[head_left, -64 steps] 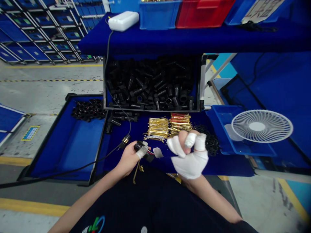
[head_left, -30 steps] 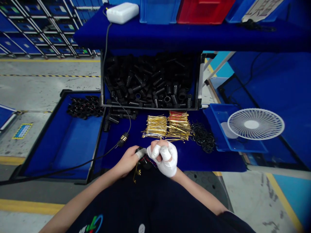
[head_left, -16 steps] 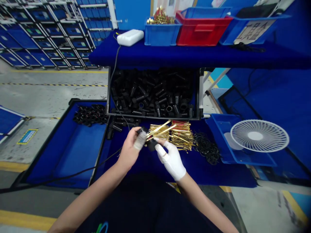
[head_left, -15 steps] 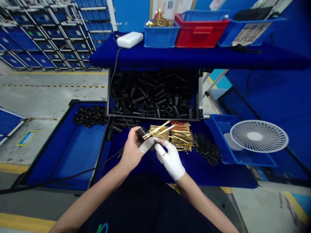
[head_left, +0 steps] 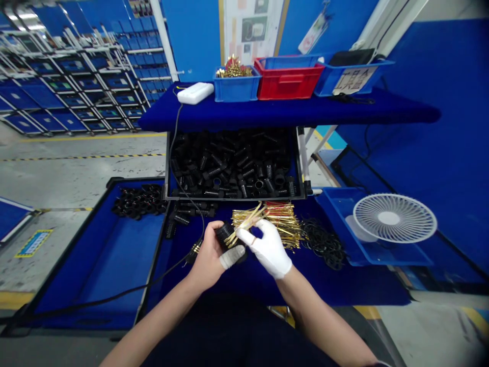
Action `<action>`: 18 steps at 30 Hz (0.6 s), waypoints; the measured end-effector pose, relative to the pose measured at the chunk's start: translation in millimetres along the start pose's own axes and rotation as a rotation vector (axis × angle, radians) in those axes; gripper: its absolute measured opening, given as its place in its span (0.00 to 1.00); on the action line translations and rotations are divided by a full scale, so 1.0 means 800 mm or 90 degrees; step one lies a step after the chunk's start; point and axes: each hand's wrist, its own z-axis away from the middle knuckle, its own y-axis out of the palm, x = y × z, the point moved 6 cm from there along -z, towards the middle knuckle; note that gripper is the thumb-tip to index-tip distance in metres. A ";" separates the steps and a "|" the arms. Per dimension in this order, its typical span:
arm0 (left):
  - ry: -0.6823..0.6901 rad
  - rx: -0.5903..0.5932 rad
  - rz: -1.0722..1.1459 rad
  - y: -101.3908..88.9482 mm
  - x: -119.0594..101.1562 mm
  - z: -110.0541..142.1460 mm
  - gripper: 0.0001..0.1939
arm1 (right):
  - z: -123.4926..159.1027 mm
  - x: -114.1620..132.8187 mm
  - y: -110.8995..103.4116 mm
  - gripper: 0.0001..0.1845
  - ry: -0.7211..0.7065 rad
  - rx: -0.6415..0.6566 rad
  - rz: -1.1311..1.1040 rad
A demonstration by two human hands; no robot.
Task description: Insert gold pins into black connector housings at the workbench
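Your left grip (head_left: 208, 260) is closed around a ribbed black part (head_left: 222, 233), right in front of you over the desk (head_left: 355, 285). Your right grip (head_left: 270, 250), the white-gloved one, is pinching the pale gold strips (head_left: 250, 219) at that part. They poke up and out past it, so I'd call this piece partway along, though your fingers hide where the strips meet it.

Nearby there are gold bundles (head_left: 287, 227) and a tangle of black loops (head_left: 324, 244) to the right. The big bin (head_left: 235, 198) behind is heaped with loose black parts (head_left: 237, 165), so there's plenty of stock there. The blue tray (head_left: 114, 275) on your left has a cluster of dark pieces (head_left: 139, 201) at its far end; can't tell if those are finished.
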 end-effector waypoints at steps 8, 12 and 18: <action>-0.013 -0.187 -0.035 -0.024 -0.002 -0.001 0.18 | 0.015 -0.023 0.047 0.12 0.142 0.004 -0.289; 0.054 -0.141 -0.054 -0.023 -0.014 0.002 0.17 | 0.017 -0.027 0.061 0.18 0.241 0.029 -0.457; 0.022 -0.008 -0.029 -0.011 -0.014 -0.001 0.18 | 0.010 -0.036 0.073 0.17 0.286 0.095 -0.636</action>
